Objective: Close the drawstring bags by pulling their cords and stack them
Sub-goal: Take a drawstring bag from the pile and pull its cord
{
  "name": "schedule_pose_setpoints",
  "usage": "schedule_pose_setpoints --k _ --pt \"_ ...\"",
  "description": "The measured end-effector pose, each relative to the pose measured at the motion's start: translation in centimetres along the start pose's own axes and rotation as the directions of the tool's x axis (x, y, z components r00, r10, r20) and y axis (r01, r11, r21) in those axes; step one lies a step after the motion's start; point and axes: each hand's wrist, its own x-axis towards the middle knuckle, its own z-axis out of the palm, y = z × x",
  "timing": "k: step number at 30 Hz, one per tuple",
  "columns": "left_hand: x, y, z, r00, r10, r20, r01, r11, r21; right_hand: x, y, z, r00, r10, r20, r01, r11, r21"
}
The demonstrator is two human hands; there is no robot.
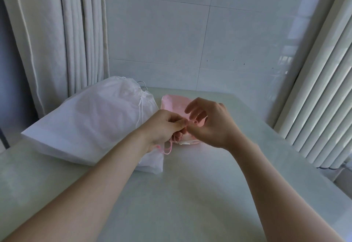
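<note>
Pinching pink cord (168,149), left hand (163,127) and right hand (211,125); pink bag (171,102) lengthwise, mouth nearward.

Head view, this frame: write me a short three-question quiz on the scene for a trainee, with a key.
1. True or false: the white bag lies on the table to the person's left of the pink bag.
2. What does the left hand pinch? A) a white cord B) a pink cord C) nothing
3. Fill in: the right hand is over the ____ bag.
Key: 1 true; 2 B; 3 pink.
</note>
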Motion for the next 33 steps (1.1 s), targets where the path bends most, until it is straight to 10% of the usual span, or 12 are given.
schedule_pose_setpoints --k 19,23,26,33 --pt "-0.5 1.9 0.1 0.99 -0.138 0.007 0.138 0.98 -0.146 0.1 0.0 1.3 0.993 -0.12 0.001 0.114 0.942 -0.316" --pt "-0.9 2.0 -0.3 0.98 -0.102 -0.17 0.096 0.994 -0.044 0.1 -0.1 0.7 0.988 0.147 0.044 -0.146 0.989 -0.031" --pt "-0.9 1.6 -0.8 0.961 0.022 -0.277 -0.017 1.0 0.022 0.2 -0.1 -0.2 0.903 0.367 0.225 -0.428 0.823 0.374" --pt "-0.2 0.9 -0.4 0.916 0.309 -0.255 -0.236 0.931 0.28 0.3 1.0 0.2 0.8 0.489 0.348 -0.596 0.58 0.555"
